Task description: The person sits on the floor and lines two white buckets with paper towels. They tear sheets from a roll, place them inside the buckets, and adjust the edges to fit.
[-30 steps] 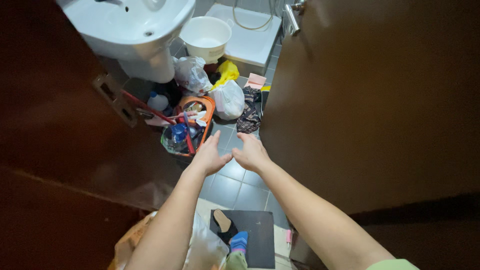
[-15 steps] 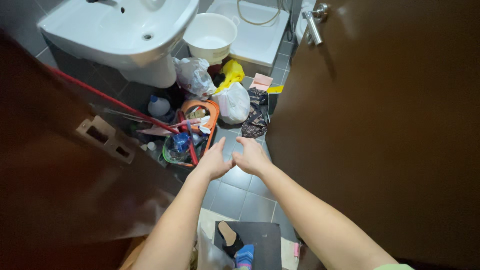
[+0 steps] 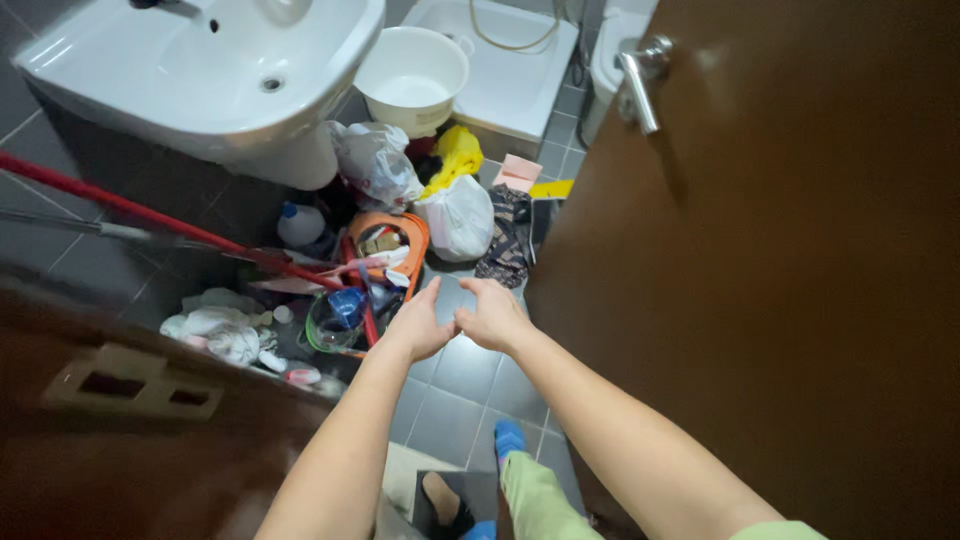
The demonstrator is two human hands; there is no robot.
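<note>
Both hands meet above the dark tiled floor (image 3: 450, 400), the left hand (image 3: 420, 325) and right hand (image 3: 492, 318) touching at the fingertips, holding nothing I can make out. They hover just beside the cluttered orange basket (image 3: 412, 235) by the red mop handle (image 3: 150, 215), under the white sink (image 3: 180, 90). Any reach into that pile is best made slowly, clear of the brown door (image 3: 780, 300).

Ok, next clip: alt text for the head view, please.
Two bare hands, left hand and right hand, meet empty above a grey tiled floor, beside a brown door. Beyond them lie bags, an orange basket, a red mop handle and a white sink.
</note>
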